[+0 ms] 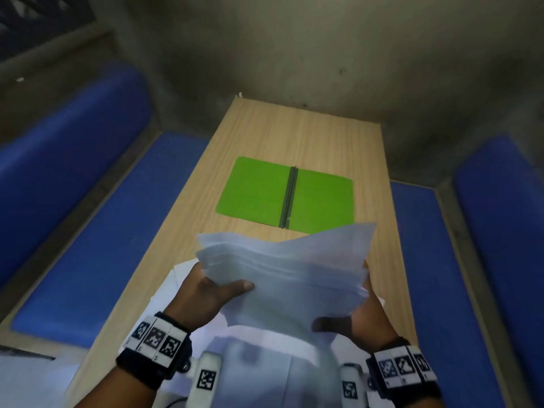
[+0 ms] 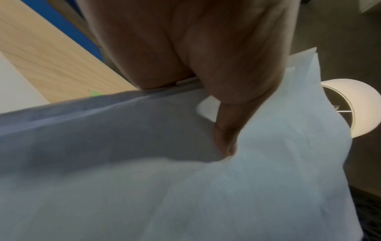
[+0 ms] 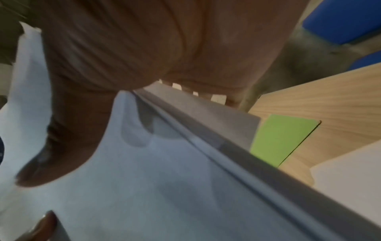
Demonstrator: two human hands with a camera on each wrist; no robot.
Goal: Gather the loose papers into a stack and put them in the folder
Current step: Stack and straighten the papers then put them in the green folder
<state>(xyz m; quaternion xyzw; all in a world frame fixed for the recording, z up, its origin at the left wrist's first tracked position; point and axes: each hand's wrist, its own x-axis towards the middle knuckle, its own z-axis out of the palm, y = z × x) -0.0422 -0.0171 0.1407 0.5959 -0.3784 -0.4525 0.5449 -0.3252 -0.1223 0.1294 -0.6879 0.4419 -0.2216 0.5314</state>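
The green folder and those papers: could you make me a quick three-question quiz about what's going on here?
1. True or false: the green folder lies shut on the wooden table.
2. Which hands grip the paper stack? A) left hand only B) right hand only C) both
3. Fill in: some loose sheets lie on the table ____ the raised stack.

Key: 1 false, it lies open; 2 C; 3 beneath.
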